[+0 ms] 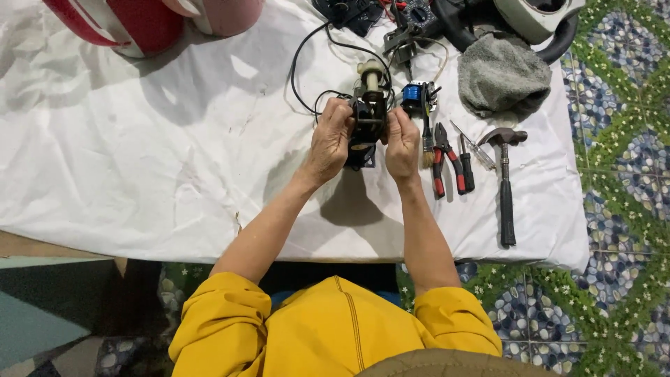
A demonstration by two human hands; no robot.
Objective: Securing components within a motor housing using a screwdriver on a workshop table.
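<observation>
White cloth (139,160) covers the worktop; at upper centre of frame, left hand (328,142) and right hand (403,143) both grip a small black motor (368,112), pliers (447,159) and hammer (504,183) lying just right

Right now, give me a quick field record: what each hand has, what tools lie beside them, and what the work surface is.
left hand: grips the left side of a small black motor assembly
right hand: grips its right side
cable: black lead runs from the assembly
tools at right: brush, red-handled pliers, screwdriver, hammer
behind: grey cloth
surface: white sheet
</observation>
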